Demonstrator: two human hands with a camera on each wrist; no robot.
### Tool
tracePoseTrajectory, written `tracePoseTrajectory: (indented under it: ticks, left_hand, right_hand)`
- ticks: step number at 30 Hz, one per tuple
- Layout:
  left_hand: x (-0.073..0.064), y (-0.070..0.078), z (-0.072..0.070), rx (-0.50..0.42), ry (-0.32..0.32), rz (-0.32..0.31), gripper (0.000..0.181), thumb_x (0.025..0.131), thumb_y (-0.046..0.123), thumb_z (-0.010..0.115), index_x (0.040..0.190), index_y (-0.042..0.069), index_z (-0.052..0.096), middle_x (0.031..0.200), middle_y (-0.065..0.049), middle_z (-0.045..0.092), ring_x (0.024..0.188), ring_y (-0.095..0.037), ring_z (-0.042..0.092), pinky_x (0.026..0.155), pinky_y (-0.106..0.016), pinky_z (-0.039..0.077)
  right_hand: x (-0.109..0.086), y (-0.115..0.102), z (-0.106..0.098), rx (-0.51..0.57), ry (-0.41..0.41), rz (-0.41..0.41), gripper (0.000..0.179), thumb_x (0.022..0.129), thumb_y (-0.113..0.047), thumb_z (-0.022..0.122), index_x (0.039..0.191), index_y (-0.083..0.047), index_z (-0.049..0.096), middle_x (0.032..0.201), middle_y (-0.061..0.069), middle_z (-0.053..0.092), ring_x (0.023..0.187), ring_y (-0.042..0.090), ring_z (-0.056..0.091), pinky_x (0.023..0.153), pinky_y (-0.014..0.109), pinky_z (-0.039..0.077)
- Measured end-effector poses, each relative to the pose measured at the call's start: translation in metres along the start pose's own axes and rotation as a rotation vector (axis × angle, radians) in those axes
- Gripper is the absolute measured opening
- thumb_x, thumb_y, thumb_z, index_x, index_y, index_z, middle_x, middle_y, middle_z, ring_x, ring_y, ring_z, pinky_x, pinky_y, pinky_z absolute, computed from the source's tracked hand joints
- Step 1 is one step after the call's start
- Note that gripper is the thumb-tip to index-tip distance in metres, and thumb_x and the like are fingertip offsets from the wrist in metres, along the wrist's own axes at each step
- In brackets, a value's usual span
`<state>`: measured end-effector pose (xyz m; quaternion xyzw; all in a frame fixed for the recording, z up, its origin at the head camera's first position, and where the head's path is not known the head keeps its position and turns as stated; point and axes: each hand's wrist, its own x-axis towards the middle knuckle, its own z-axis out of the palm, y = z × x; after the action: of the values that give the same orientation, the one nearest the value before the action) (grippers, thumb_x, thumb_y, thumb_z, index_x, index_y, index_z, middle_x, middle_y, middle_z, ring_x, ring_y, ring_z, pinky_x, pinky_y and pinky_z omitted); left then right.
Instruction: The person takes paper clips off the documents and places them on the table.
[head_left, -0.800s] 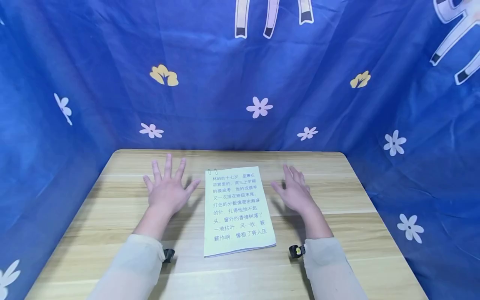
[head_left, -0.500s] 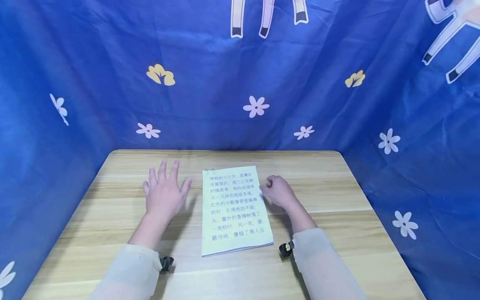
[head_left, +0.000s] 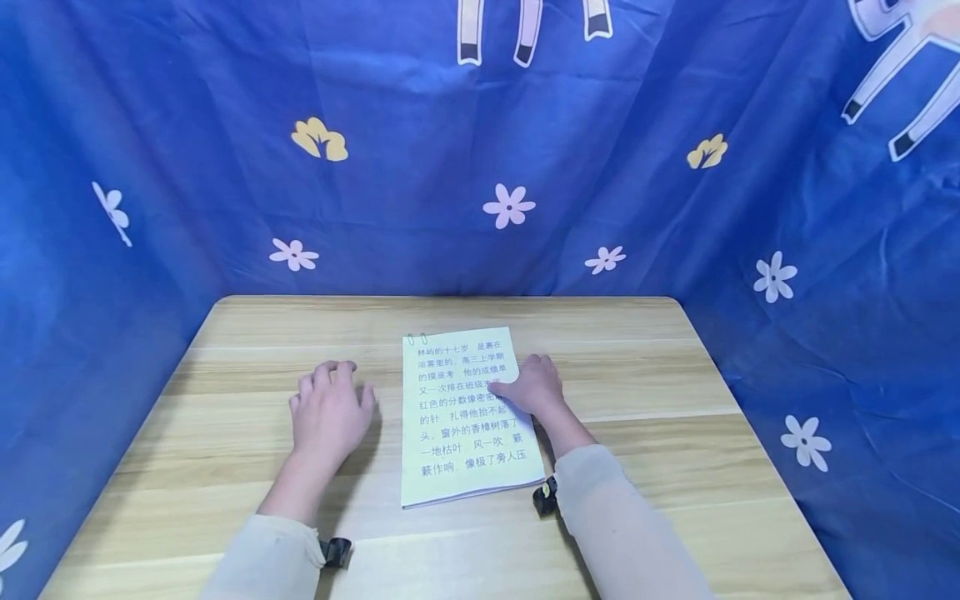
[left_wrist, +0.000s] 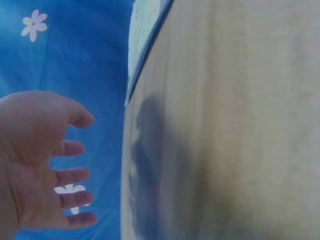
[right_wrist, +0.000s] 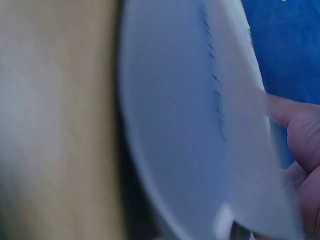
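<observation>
Clipped paper stack (head_left: 467, 421), likely light, bendy; pinch at 3 o'clock edge.
Right hand (head_left: 537, 390) thumb over it, can't tell if gripping; left hand (head_left: 327, 414), 9 o'clock, fingers loose, empty.

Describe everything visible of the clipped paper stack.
The clipped paper stack is a thin, pale yellow-green, upright-format pile, with dark Chinese text on top. Two paper clips sit at its far left corner. It lies text-up on the wood-grain table, slightly turned, and looks bowed in the right wrist view. The right hand is at its right edge, thumb over the text; whether it pinches the paper is unclear.
</observation>
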<state>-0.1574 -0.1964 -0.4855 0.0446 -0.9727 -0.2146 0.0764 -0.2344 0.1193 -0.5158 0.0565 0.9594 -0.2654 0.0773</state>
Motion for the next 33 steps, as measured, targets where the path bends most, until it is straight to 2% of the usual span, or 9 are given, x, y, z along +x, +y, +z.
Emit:
tracePoseTrajectory:
  ticks: [3, 8, 16, 19, 22, 24, 26, 29, 33]
  left_hand:
    - [-0.002, -0.002, 0.002, 0.0, -0.007, -0.003, 0.057, 0.106, 0.031, 0.059, 0.151, -0.002, 0.05, 0.158, -0.037, 0.045, 0.14, -0.062, 0.041, 0.103, -0.072, 0.043]
    - [-0.002, -0.005, 0.004, -0.005, -0.004, -0.006, 0.059, 0.106, 0.031, 0.059, 0.154, -0.001, 0.048, 0.158, -0.037, 0.043, 0.141, -0.062, 0.04, 0.104, -0.072, 0.042]
    - [-0.004, -0.005, 0.004, -0.018, -0.007, -0.001, 0.059, 0.106, 0.03, 0.059, 0.155, -0.001, 0.046, 0.158, -0.037, 0.043, 0.141, -0.063, 0.04, 0.105, -0.074, 0.041]
    - [-0.003, -0.005, 0.003, -0.022, -0.012, 0.004, 0.061, 0.106, 0.029, 0.059, 0.157, -0.001, 0.045, 0.158, -0.038, 0.042, 0.141, -0.063, 0.04, 0.105, -0.074, 0.041]
    - [-0.001, -0.005, 0.001, -0.025, -0.021, 0.006, 0.062, 0.106, 0.029, 0.059, 0.158, 0.0, 0.043, 0.159, -0.038, 0.042, 0.141, -0.062, 0.04, 0.105, -0.073, 0.042]
    - [0.001, -0.006, 0.003, -0.032, -0.028, 0.008, 0.063, 0.106, 0.03, 0.059, 0.158, 0.0, 0.043, 0.159, -0.038, 0.042, 0.141, -0.062, 0.04, 0.105, -0.074, 0.042]
    - [0.004, -0.005, 0.004, -0.042, -0.035, 0.013, 0.063, 0.105, 0.03, 0.06, 0.159, 0.001, 0.043, 0.16, -0.038, 0.042, 0.14, -0.062, 0.042, 0.104, -0.074, 0.043]
    - [0.01, -0.003, 0.005, -0.066, -0.047, 0.015, 0.064, 0.105, 0.03, 0.06, 0.159, 0.001, 0.043, 0.159, -0.038, 0.044, 0.138, -0.061, 0.045, 0.104, -0.074, 0.045]
    - [0.02, 0.002, 0.006, -0.12, -0.076, 0.007, 0.064, 0.106, 0.03, 0.059, 0.161, 0.0, 0.041, 0.16, -0.039, 0.043, 0.137, -0.059, 0.048, 0.111, -0.074, 0.043]
  right_hand:
    - [-0.002, -0.005, 0.005, -0.04, 0.022, 0.036, 0.084, 0.084, -0.06, 0.088, 0.132, 0.002, 0.058, 0.124, 0.016, 0.057, 0.113, 0.031, 0.053, 0.104, 0.048, 0.05]
    - [-0.003, -0.014, 0.009, -0.047, 0.036, 0.089, 0.08, 0.085, -0.056, 0.089, 0.133, 0.0, 0.057, 0.118, 0.013, 0.06, 0.113, 0.031, 0.056, 0.106, 0.053, 0.048]
    - [-0.006, -0.02, 0.011, 0.049, 0.054, 0.115, 0.077, 0.085, -0.045, 0.092, 0.139, -0.004, 0.055, 0.108, 0.008, 0.069, 0.105, 0.031, 0.066, 0.108, 0.055, 0.042]
    - [-0.007, -0.017, 0.011, 0.138, 0.052, 0.112, 0.067, 0.089, -0.039, 0.089, 0.14, -0.007, 0.059, 0.112, 0.007, 0.074, 0.108, 0.032, 0.069, 0.115, 0.057, 0.037]
    - [-0.008, -0.013, 0.007, 0.273, 0.033, 0.111, 0.048, 0.099, -0.033, 0.078, 0.138, -0.009, 0.067, 0.118, 0.008, 0.078, 0.117, 0.033, 0.069, 0.12, 0.061, 0.033]
    - [-0.009, -0.01, 0.004, 0.387, 0.017, 0.114, 0.036, 0.103, -0.028, 0.071, 0.133, -0.009, 0.073, 0.116, 0.009, 0.079, 0.115, 0.032, 0.07, 0.119, 0.057, 0.041]
    - [-0.009, -0.007, 0.0, 0.487, 0.002, 0.112, 0.028, 0.104, -0.023, 0.066, 0.125, -0.008, 0.078, 0.112, 0.01, 0.08, 0.109, 0.03, 0.071, 0.108, 0.05, 0.051]
    - [-0.009, -0.002, -0.005, 0.599, -0.027, 0.107, 0.024, 0.103, -0.019, 0.065, 0.118, -0.008, 0.08, 0.107, 0.011, 0.08, 0.101, 0.025, 0.071, 0.095, 0.041, 0.058]
    - [-0.009, 0.004, -0.012, 0.693, -0.074, 0.111, 0.028, 0.104, -0.02, 0.066, 0.126, -0.007, 0.078, 0.112, 0.011, 0.08, 0.106, 0.026, 0.072, 0.105, 0.046, 0.057]
